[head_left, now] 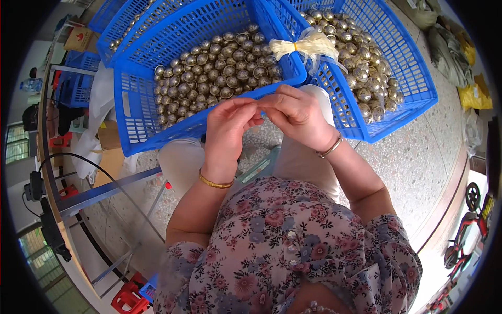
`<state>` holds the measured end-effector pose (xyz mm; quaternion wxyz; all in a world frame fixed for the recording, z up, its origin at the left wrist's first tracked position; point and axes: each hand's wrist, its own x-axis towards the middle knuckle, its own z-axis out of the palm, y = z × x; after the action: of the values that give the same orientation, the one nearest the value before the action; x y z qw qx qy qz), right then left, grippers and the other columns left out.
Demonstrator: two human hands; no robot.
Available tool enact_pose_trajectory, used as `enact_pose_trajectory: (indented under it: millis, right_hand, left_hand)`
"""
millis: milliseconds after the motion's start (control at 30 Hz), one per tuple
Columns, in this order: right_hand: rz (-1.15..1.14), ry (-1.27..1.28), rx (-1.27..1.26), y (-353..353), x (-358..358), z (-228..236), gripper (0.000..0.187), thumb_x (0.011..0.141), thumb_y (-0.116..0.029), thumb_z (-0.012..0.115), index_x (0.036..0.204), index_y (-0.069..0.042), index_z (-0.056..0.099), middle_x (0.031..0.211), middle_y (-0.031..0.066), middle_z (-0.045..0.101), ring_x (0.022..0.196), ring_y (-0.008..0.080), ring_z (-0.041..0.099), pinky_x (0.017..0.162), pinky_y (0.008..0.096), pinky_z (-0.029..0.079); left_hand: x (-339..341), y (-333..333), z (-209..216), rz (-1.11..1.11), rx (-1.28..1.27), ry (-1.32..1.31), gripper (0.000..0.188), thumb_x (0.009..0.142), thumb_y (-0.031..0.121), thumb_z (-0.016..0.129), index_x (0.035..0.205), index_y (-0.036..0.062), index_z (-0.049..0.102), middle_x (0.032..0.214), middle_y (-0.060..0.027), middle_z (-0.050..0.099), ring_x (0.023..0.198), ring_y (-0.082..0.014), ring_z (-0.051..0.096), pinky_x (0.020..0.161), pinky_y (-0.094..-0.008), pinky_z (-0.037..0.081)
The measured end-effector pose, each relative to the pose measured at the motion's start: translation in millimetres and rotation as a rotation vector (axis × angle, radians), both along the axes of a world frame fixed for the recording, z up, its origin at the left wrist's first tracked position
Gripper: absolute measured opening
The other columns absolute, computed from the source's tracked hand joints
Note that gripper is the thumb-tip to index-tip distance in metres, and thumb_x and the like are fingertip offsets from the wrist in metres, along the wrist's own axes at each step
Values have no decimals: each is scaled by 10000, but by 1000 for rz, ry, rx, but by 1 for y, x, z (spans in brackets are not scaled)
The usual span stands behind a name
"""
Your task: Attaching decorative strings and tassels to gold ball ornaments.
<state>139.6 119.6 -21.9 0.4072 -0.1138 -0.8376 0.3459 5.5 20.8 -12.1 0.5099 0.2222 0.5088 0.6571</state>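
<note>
My left hand [227, 128] and my right hand [303, 116] meet above my lap, just before the near rim of a blue plastic crate [133, 112]. Both have fingers closed in a pinch, tip to tip. Whatever lies between them is hidden or too small to make out. Inside this crate is a heap of shiny silver-gold metal balls [209, 78]. A bundle of pale thin strips [314, 46], bound with a yellow band, rests over the crate rims beyond my right hand.
A second blue crate [413, 73] with similar balls in clear plastic stands at the right. More blue crates [112, 34] are behind at the left. A metal-framed table [112, 191] with a black cable runs along my left. Red stools [129, 298] stand below it.
</note>
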Motion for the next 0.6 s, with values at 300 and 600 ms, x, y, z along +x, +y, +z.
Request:
enact_pose_trajectory:
  millis: [300, 600]
  right_hand:
    - [-58, -41, 520, 9, 6, 9, 306, 595, -84, 644, 901, -78, 649, 689, 8, 472, 556, 150, 497, 477, 271, 417]
    - [-39, -109, 477, 10, 9, -14, 236, 612, -71, 662, 847, -86, 637, 723, 15, 505, 599, 167, 533, 489, 287, 431]
  left_hand:
    - [-1, -1, 4, -42, -80, -104, 129, 848, 112, 585, 893, -3, 624, 811, -54, 609, 743, -128, 582, 663, -306, 509]
    - [-7, 2, -5, 98, -28, 109, 115, 863, 77, 570, 912, -19, 611, 804, -46, 602, 700, -108, 571, 627, -255, 517]
